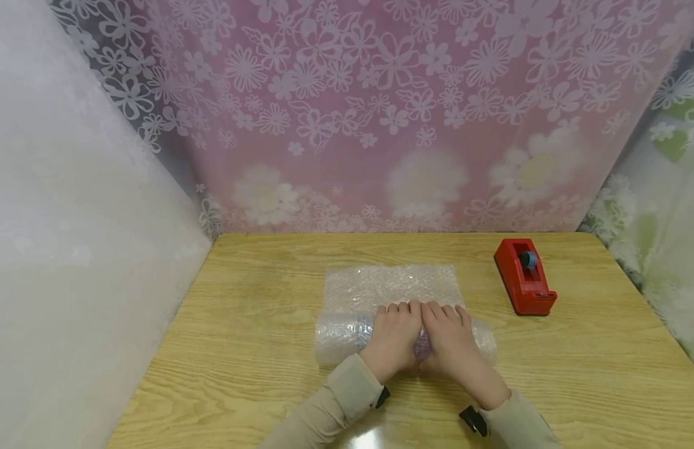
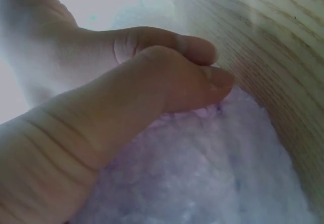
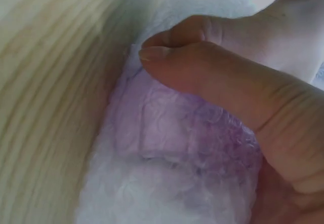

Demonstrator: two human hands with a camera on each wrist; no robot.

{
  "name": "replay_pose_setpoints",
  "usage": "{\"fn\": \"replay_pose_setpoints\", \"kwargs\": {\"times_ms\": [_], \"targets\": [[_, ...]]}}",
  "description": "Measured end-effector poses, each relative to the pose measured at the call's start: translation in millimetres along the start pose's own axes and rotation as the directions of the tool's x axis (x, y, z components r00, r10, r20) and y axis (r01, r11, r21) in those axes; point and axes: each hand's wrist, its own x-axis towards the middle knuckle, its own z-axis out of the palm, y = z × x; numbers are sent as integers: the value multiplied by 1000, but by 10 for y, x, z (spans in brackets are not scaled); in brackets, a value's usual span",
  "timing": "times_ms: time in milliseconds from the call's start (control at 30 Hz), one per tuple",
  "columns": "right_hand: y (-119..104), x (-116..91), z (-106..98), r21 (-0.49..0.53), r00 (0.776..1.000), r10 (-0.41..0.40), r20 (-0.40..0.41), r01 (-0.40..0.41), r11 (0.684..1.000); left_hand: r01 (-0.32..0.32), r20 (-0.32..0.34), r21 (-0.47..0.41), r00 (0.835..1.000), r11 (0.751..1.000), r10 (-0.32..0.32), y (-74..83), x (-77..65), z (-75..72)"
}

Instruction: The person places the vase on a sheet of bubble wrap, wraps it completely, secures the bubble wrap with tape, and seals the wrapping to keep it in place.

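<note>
A roll of bubble wrap [image 1: 337, 340] lies across the wooden table, with something pinkish-purple [image 3: 157, 125] showing through its layers. My left hand [image 1: 396, 335] and right hand [image 1: 451, 340] grip the roll side by side at its middle, fingers curled over the top. Both thumbs press on the near side, and in the left wrist view the left thumb [image 2: 147, 84] overlaps the other thumb's tip. Beyond the fingers, the unrolled end of the bubble wrap sheet [image 1: 391, 285] spreads flat. What the wrapped thing is stays hidden by the plastic.
A red tape dispenser [image 1: 525, 277] stands at the back right of the wooden table [image 1: 245, 349]. Pink floral curtain [image 1: 347, 125] hangs along the table's back edge, and pale cloth [image 1: 88, 249] hangs at the left.
</note>
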Motion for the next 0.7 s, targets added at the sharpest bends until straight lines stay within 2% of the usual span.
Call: {"fn": "replay_pose_setpoints", "kwargs": {"times_ms": [300, 700], "targets": [[9, 69, -50, 5, 999, -19, 50, 18, 1000, -2, -2, -1, 1000, 1000, 2, -30, -11, -15], [56, 118, -99, 35, 993, -61, 101, 58, 998, 17, 30, -77, 999, 997, -15, -49, 1, -11]]}}
